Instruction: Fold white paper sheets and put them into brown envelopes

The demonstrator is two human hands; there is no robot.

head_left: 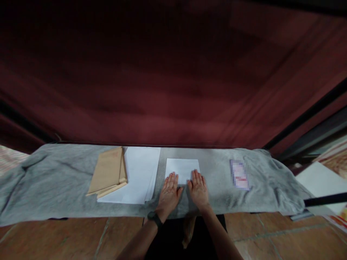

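Along the far side hangs a dark red fabric backdrop [173, 108], and in front of it stretches a long grey cloth [217, 162], rumpled toward both ends and smoother in the middle. Left of centre lies a loose stack of white paper [141, 173], its right edges slightly fanned, with brown paper envelopes [107, 169] overlapping its left side. Just right of the stack, apart from it, the small white sheet [181, 165] lies flat on the cloth. Both hands rest palm down over its near part, clamped on nothing: left hand [169, 195] at the left, right hand [199, 189] at the right, fingers close together, thumbs pointing inward. The step looks like pressing the paper flat; doing it well calls for equal weight on both sides and smoothing outward from the middle, since uneven pressure on soft cloth could skew or crease it. Farther right lies a pinkish-purple packet [240, 175], blurred beyond reading.
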